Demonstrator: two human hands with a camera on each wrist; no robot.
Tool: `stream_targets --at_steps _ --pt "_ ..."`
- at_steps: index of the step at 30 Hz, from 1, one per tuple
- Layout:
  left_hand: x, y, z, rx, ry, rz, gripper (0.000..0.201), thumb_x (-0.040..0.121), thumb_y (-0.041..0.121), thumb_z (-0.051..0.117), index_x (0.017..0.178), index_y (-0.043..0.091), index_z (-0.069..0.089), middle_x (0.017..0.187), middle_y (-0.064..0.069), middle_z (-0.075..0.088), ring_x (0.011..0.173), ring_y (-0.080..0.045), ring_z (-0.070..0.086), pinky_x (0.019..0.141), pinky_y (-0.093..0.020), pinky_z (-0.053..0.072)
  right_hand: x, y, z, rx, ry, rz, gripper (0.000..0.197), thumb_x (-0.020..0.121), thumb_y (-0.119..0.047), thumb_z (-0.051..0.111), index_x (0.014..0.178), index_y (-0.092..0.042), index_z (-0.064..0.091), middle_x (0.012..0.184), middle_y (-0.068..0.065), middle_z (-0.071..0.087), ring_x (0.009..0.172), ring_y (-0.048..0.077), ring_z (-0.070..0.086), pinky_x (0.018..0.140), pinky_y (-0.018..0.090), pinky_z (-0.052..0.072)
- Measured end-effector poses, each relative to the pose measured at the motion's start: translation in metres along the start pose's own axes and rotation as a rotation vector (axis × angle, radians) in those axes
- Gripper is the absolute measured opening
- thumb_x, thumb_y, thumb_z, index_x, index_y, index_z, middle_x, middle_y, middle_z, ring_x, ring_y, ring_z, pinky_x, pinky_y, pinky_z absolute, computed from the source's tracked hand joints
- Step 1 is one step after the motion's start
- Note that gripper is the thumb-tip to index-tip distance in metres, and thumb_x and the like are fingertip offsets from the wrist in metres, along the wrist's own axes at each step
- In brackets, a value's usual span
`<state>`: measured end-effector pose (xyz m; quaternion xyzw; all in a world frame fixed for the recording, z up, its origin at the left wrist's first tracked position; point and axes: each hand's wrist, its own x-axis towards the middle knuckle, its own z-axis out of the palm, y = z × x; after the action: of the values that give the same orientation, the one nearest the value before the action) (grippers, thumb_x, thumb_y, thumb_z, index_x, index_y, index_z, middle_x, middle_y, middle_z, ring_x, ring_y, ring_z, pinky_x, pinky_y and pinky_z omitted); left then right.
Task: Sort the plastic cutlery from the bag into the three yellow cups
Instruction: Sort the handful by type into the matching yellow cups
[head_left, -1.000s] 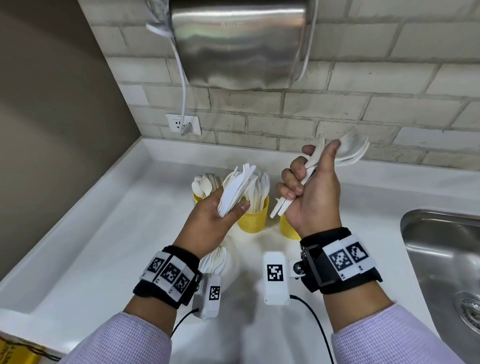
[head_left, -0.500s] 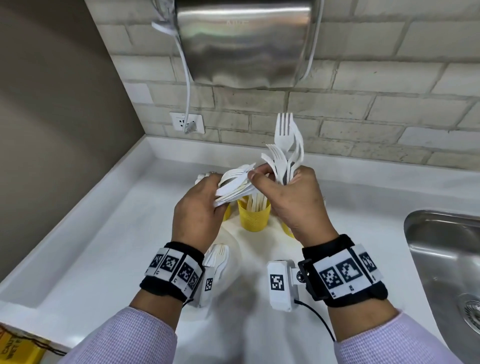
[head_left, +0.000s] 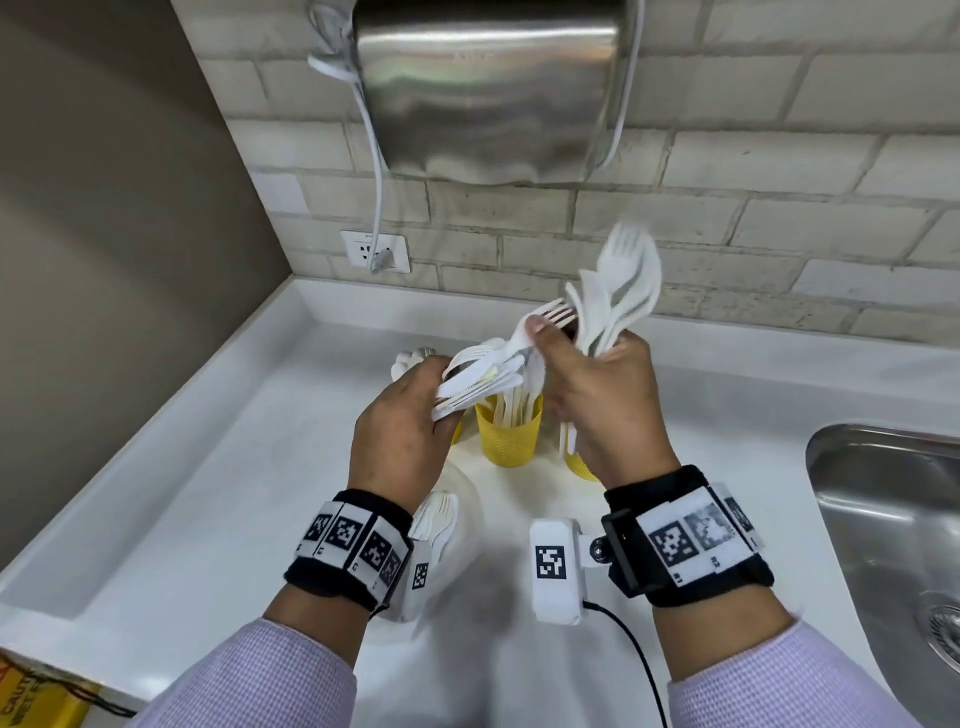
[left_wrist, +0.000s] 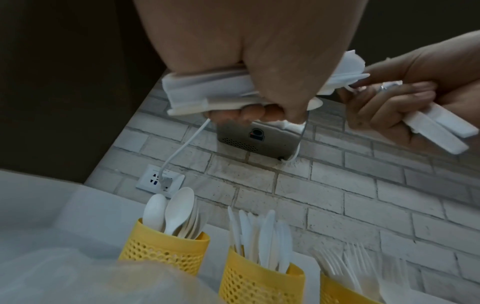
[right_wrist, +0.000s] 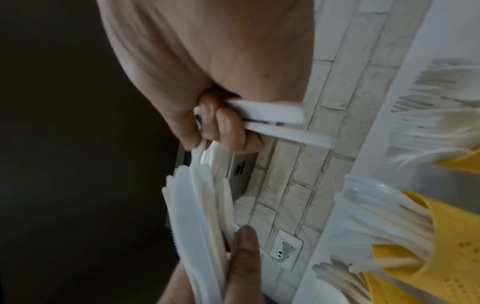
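Note:
Above the cups my left hand grips a bundle of white plastic cutlery, mostly knives. My right hand grips a second bundle of forks and spoons pointing up, and its thumb presses a fork that sticks out of the left bundle. Below stand three yellow mesh cups: one with spoons, a middle one with knives and one with forks. In the head view my hands hide most of the outer cups. The clear bag, with cutlery still inside, lies under my left wrist.
A steel sink is set into the white counter at the right. A steel hand dryer hangs on the brick wall, its cable running to an outlet. The counter has a raised lip at left and back.
My hands, apart a second ago, have come together above the cups. The right bundle has tilted to the right, and my right thumb now lies on a fork from the left bundle.

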<state>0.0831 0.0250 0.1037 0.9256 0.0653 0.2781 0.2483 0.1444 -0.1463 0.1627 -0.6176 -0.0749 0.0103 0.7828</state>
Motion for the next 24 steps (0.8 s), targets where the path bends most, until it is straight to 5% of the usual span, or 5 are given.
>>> stream_targets --at_steps 6,11,15,18,24 --pt "0.000 0.008 -0.007 -0.465 -0.315 -0.131 0.020 0.098 0.028 0.068 0.112 0.041 0.065 0.085 0.017 0.071 0.078 -0.002 0.065 0.075 -0.017 0.050 0.015 -0.014 -0.006 0.407 0.139 0.059 0.022 0.106 -0.019 0.053 0.086 -0.010 0.057 0.075 0.015 0.064 0.046 0.021 0.046 0.047 0.028 0.040" --pt "-0.003 0.023 -0.018 -0.781 -0.412 -0.245 0.028 0.099 0.034 0.062 0.087 0.009 0.061 0.063 0.002 0.043 0.054 -0.011 0.037 0.052 -0.020 0.035 0.033 -0.018 -0.023 0.740 0.341 0.118 0.015 0.107 -0.019 0.048 0.118 -0.010 0.051 0.083 0.015 0.073 0.073 0.034 0.074 0.065 0.041 0.060" --pt "0.002 0.031 -0.021 -0.985 -0.443 -0.218 0.056 0.092 0.036 0.072 0.077 -0.010 0.044 0.062 -0.009 0.024 0.055 -0.022 0.019 0.051 -0.030 0.020 0.036 -0.016 -0.022 0.670 0.355 -0.020 0.009 0.105 -0.017 0.051 0.103 -0.013 0.044 0.065 0.007 0.048 0.046 0.023 0.050 0.051 0.032 0.050" --pt "0.004 0.033 -0.020 -1.146 -0.473 -0.277 0.045 0.081 0.033 0.074 0.073 0.000 0.044 0.058 0.002 0.024 0.047 -0.013 0.019 0.048 -0.021 0.023 0.028 -0.014 -0.014 0.438 0.203 -0.068 0.022 0.101 -0.012 0.060 0.087 -0.019 0.044 0.054 -0.002 0.038 0.040 0.013 0.028 0.041 0.020 0.027" --pt "0.006 0.036 -0.021 -1.282 -0.635 -0.339 0.047 0.074 0.022 0.075 0.068 0.015 0.029 0.053 0.006 0.018 0.042 -0.007 0.016 0.045 -0.017 0.019 0.011 -0.009 -0.011 0.100 -0.522 0.085 0.007 0.097 -0.018 0.065 0.100 -0.020 0.072 0.051 -0.003 0.032 0.037 0.009 0.021 0.040 0.014 0.022"
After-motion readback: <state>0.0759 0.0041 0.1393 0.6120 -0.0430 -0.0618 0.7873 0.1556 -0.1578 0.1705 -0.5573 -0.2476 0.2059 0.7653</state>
